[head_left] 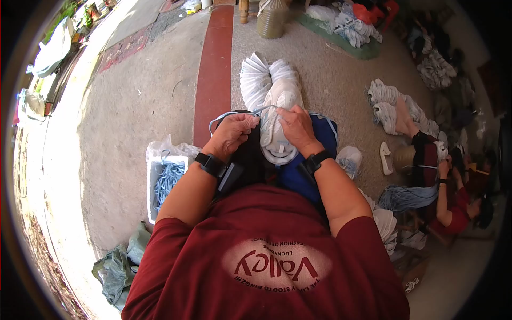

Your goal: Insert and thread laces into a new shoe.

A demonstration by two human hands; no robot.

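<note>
A white shoe (274, 136) lies over my lap, its heel opening toward me and its toe pointing away. A light blue shoelace (263, 109) runs across it, and one length loops out at the left. My left hand (233, 134) is beside the shoe's left edge, thumb and fingers pinched on the lace. Over the shoe's right side, my right hand (296, 128) is closed with its fingertips on the lace near the eyelets. Beyond the shoe sits a bundle of white shoes (255, 80) packed close together.
At my left stands a white box (151, 189) of blue laces (169, 181), with clear plastic at its far end. Grey-green bags (114, 272) lie near left. To the right are a loose white shoe (385, 158), a hank of blue laces (408, 197) and a seated co-worker (460, 209).
</note>
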